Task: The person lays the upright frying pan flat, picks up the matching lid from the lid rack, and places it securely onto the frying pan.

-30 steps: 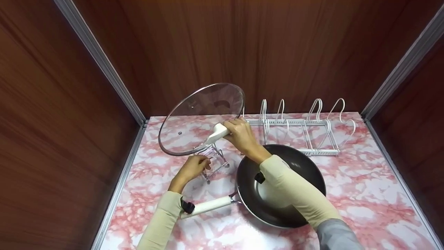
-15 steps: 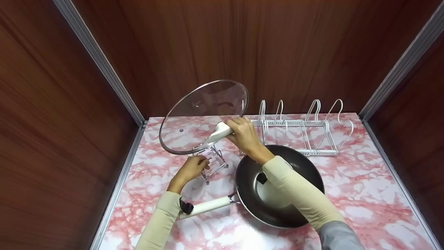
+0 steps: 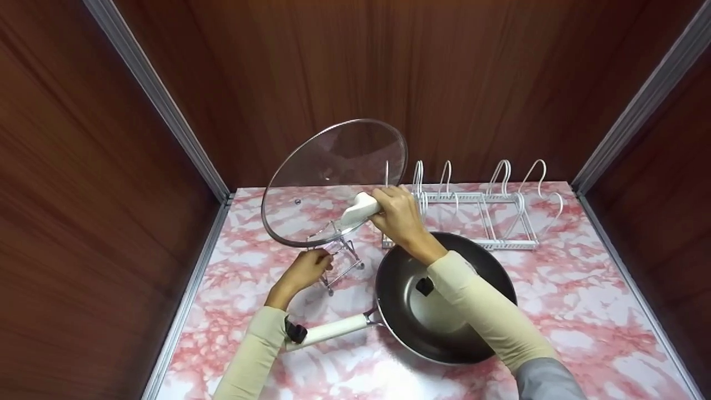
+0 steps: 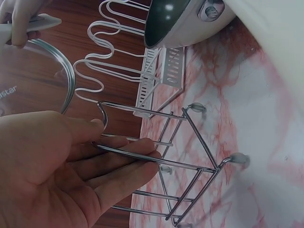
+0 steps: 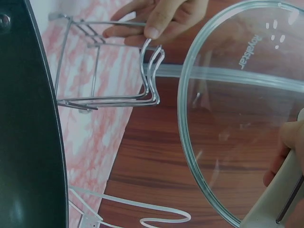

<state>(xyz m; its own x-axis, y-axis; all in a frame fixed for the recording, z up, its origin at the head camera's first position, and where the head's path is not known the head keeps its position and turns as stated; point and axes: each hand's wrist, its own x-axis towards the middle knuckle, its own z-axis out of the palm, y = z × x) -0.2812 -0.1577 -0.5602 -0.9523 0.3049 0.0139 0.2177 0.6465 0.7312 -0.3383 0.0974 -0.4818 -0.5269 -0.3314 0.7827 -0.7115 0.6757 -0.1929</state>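
My right hand (image 3: 402, 216) grips the white handle (image 3: 360, 210) of a clear glass pan lid (image 3: 328, 161). The lid is held tilted in the air; in the right wrist view a gap separates its metal rim from a small chrome wire rack (image 4: 190, 166). My left hand (image 3: 305, 272) holds that rack by an upper wire, thumb on one side and fingers on the other. Its little feet rest on the table. Below my right forearm a dark frying pan (image 3: 397, 283) lies on the table, partly hidden by the sleeve; its white handle (image 3: 339, 328) points left.
Behind the pan stands a white wire rack (image 3: 502, 244) with several curved uprights. Dark wood-look panels (image 3: 266, 66) with grey metal edging enclose the back and sides of the pink-and-white marbled table (image 3: 600, 300).
The lid has risen a little and shifted right with my right hand, away from the chrome rack. My left hand stays on the rack. The view has shifted slightly.
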